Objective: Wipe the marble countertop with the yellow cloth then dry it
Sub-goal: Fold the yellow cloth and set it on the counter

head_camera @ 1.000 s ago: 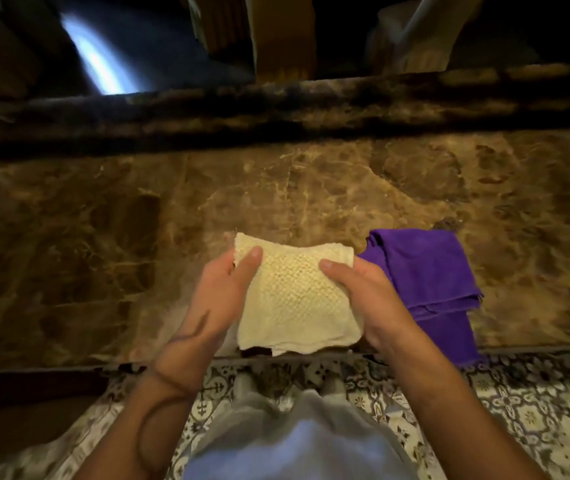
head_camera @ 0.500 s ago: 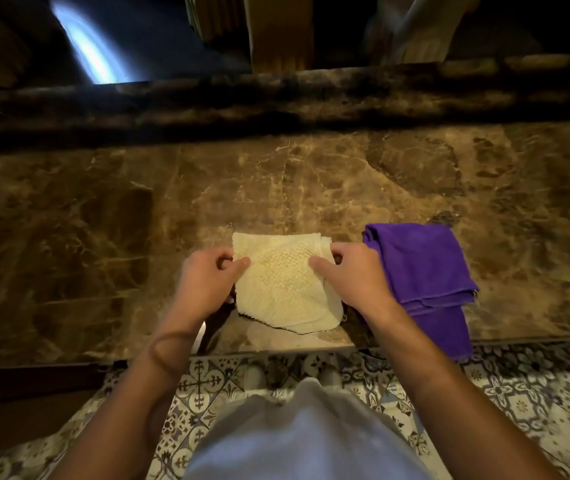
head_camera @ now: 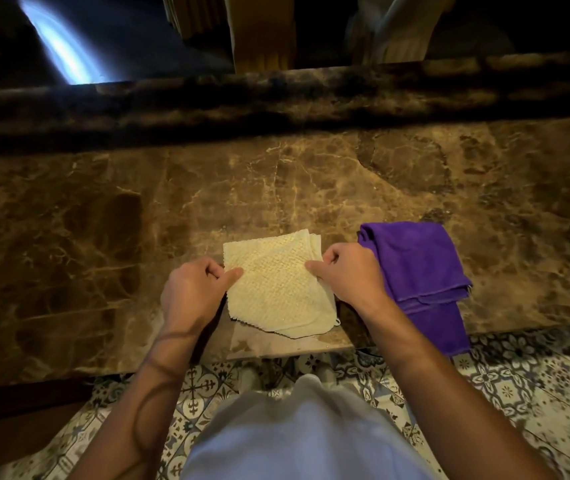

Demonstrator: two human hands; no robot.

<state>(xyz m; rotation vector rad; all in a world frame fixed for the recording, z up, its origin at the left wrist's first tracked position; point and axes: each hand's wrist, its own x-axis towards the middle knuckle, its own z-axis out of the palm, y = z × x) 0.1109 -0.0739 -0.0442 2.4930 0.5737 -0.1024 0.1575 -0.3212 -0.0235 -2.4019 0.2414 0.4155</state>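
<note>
Two hands: both of mine are on the yellow cloth, one at each side edge.
Left hand: I pinch the cloth's left edge, thumb on top pointing toward the middle, the other fingers curled under and hidden.
Right hand: I pinch the right edge the same way, thumb laid on the weave, knuckles bent.
Yellow cloth: folded into a rough square of several layers, textured face up. It lies on the marble countertop close to the near edge, directly in front of me; whether the middle rests fully flat I cannot tell.
Near corner: the cloth's loose layers fan out slightly toward me, stopping short of the counter's edge.
Purple cloth: folded, on the counter just beside my right hand, partly hidden behind it, with one end hanging over the front edge.
Countertop: brown veined marble with a darker raised ledge along the back.
Floor: patterned tiles below the counter edge.
Me: a light-coloured shirt fills the bottom of the view, and both forearms are bare.
</note>
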